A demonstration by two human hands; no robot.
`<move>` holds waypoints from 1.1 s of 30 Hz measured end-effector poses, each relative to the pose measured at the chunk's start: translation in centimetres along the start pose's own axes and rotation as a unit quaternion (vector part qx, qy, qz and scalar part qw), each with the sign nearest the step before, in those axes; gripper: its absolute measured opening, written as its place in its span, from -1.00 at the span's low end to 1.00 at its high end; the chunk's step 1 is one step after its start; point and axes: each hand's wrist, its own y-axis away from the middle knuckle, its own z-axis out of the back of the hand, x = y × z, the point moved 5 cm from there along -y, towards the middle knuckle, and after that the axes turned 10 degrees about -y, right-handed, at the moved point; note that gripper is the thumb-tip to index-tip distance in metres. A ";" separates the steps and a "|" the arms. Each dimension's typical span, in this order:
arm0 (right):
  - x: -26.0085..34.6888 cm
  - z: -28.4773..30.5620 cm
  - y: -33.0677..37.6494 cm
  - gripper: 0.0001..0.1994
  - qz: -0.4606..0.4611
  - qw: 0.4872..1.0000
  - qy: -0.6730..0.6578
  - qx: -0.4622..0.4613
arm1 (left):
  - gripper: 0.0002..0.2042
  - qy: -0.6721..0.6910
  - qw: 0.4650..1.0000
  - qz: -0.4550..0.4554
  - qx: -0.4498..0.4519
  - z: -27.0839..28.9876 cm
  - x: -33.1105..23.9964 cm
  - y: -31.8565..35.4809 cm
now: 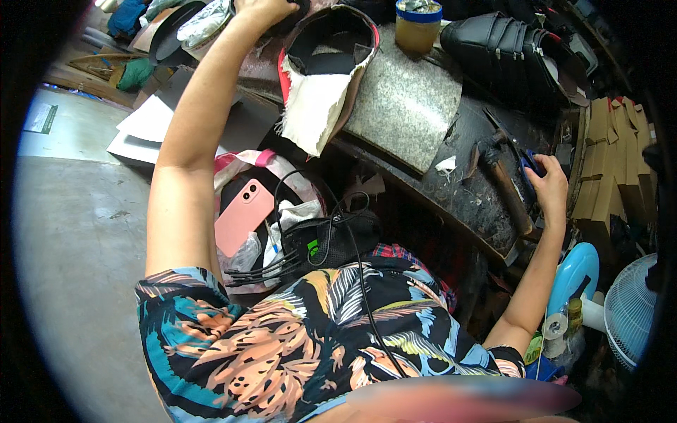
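Note:
At the right end of the dark workbench (462, 187), my right hand (547, 180) has its fingers closed around the blue handles of a pair of scissors (527, 168), whose dark blades point away over the bench. Beside them lies a hammer (509, 189) with a worn wooden handle. My left arm stretches far forward, and my left hand (262, 10) is partly cut off by the upper edge, next to something black; its grip is hidden. Between the hands sits a black and red shoe upper (330, 67) with a frayed white lining hanging toward me.
A speckled stone slab (402, 106) lies on the bench, with a blue-rimmed glue jar (416, 29) behind it. Black strapped shoes (504, 53) stand back right. Near my lap, a bag holds a pink phone (243, 218) and cables. A fan (631, 307) and cardboard pieces (603, 169) are at right.

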 end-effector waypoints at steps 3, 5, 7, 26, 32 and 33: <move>0.0 0.0 0.1 -0.65 -0.002 1.000 -0.026 0.004 | -0.44 0.033 0.999 0.029 0.014 0.4 -0.4 -0.2; 0.0 -0.1 0.0 -0.64 -0.003 1.000 -0.016 0.002 | -0.42 0.075 0.995 0.037 -0.057 0.1 -0.9 0.4; -0.2 -0.3 0.0 -0.64 -0.017 1.000 -0.021 0.000 | -0.41 0.133 0.978 0.052 -0.150 -0.7 -1.3 1.6; 19.8 -2.4 0.4 -0.65 0.313 0.930 -0.191 -0.023 | -0.52 0.429 0.903 -0.010 -0.033 -2.0 -3.2 10.7; 24.7 -6.6 -0.9 -0.60 0.446 0.880 -0.155 -0.039 | -0.54 0.606 0.789 -0.005 -0.097 1.3 -7.1 13.3; 24.4 -7.5 -1.2 -0.61 0.442 0.889 -0.110 -0.047 | -0.54 0.580 0.794 -0.033 -0.180 2.5 -7.5 13.5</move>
